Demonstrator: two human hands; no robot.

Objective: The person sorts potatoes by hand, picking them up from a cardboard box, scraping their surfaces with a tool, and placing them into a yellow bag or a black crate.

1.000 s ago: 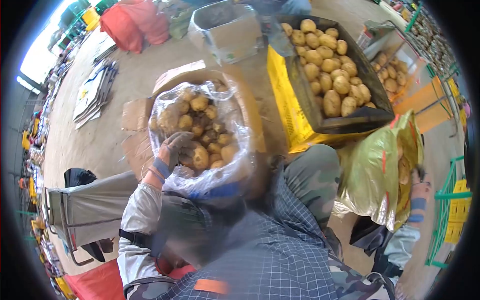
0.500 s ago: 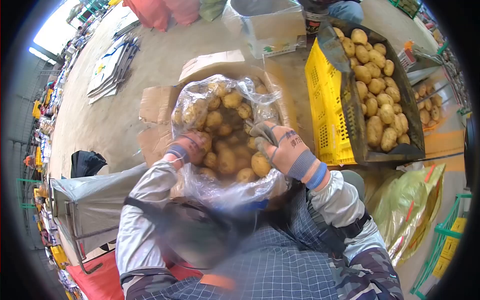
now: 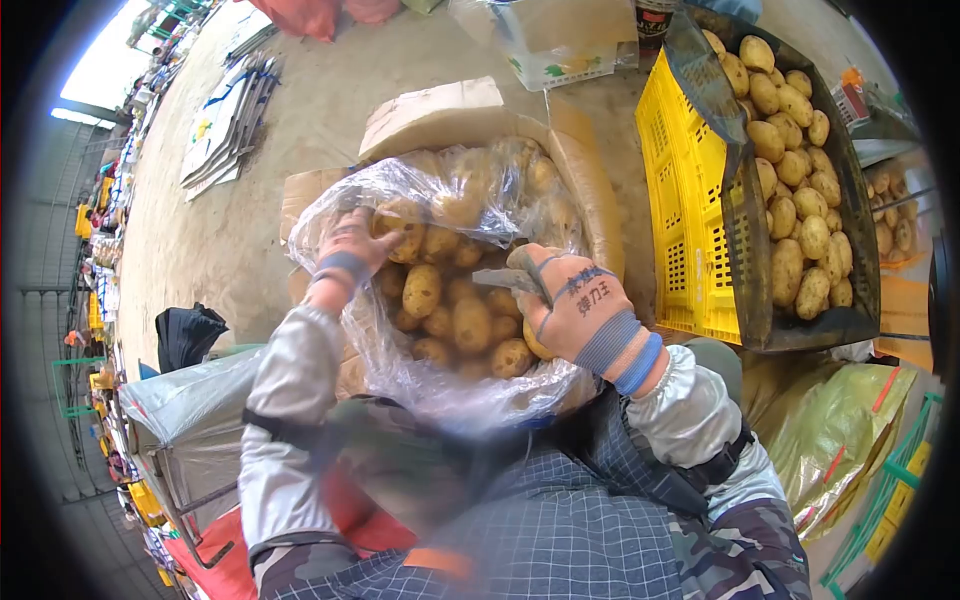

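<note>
A cardboard box (image 3: 432, 112) in front of me holds potatoes (image 3: 473, 325) inside a clear plastic liner (image 3: 400, 185). My left hand (image 3: 352, 247), gloved, rests at the left side of the liner. Its fingers are spread, with the thumb beside a large potato (image 3: 400, 226). Above the right part of the box is my right hand (image 3: 582, 310), in an orange glove with printed characters and grey finger coating. Its fingers are closed around a flat grey blade-like piece (image 3: 503, 280) that points left over the potatoes. Part of that piece is hidden in the glove.
To the right stands a yellow crate (image 3: 690, 200) with a dark lining, full of potatoes (image 3: 790, 170). Flattened cartons (image 3: 228, 125) lie at the far left. Another box (image 3: 565, 62) is ahead, and a yellowish plastic sack (image 3: 835, 430) lies at the lower right.
My left hand has moved up and left from among the potatoes to the liner, its fingers spreading. The liner bunches farther left. The grey piece in my right hand now shows clearly.
</note>
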